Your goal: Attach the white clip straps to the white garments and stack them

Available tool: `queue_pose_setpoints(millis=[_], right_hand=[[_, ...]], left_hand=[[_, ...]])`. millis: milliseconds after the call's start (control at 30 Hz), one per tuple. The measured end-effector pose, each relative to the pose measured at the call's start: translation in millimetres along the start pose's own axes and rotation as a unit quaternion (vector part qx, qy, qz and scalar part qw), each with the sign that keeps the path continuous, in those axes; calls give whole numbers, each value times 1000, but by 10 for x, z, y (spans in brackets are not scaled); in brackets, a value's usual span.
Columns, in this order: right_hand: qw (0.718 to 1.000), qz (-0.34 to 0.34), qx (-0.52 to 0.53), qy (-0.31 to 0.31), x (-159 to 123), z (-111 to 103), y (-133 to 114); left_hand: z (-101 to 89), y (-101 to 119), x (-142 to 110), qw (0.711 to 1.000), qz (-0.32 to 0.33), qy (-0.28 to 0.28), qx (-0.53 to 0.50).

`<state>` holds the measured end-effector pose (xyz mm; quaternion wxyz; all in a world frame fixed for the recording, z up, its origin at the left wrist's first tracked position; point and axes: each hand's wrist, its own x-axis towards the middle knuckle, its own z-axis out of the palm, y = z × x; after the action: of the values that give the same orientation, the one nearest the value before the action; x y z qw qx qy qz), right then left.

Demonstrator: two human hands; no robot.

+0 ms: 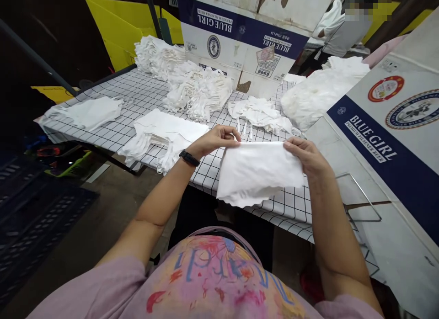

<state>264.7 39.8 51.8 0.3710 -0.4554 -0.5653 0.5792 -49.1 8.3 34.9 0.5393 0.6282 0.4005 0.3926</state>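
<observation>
A white piece of cloth [260, 170] hangs between my hands over the table's front edge, its top edge stretched straight and its lower edge wavy. My left hand [224, 138], with a black band on the wrist, pinches the top left corner. At the top right corner, my right hand [305, 152] grips it between thumb and fingers. Just left of the cloth lies a stack of white fabric pieces [168, 127] with straps hanging off the table edge. Behind the cloth is a loose pile of white strapped pieces [259, 113].
White fabric heaps [202, 90] stand at the back of the checked tablecloth [144, 95]. More white pieces [96, 111] lie far left. A Blue Girl carton [222, 45] rises behind, another carton [384, 127] at right. A bulging white bundle [308, 97] sits between them. Another person [346, 31] is beyond.
</observation>
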Motion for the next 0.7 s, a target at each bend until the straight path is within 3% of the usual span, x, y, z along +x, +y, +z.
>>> queue_pose_setpoints(millis=[100, 133, 200, 300, 367, 467, 567, 700], right_hand=[[997, 50, 17, 54, 222, 27, 433], [995, 58, 24, 76, 273, 45, 564], [991, 70, 40, 110, 337, 79, 770], [986, 83, 64, 128, 357, 101, 895], [985, 82, 81, 124, 337, 106, 869], [986, 71, 99, 113, 257, 133, 736], [983, 70, 146, 85, 125, 204, 578], [969, 77, 229, 54, -50, 314, 446]], left_hand=[[108, -231, 72, 969, 25, 156, 188], [193, -307, 72, 956, 33, 171, 237], [423, -442, 31, 954, 33, 126, 271], [846, -582, -87, 980, 11, 4, 198], [1121, -638, -152, 991, -4, -29, 133], [1441, -676, -189, 999, -38, -22, 22], [1613, -674, -183, 993, -54, -18, -100], [1645, -628, -179, 947, -97, 66, -298]])
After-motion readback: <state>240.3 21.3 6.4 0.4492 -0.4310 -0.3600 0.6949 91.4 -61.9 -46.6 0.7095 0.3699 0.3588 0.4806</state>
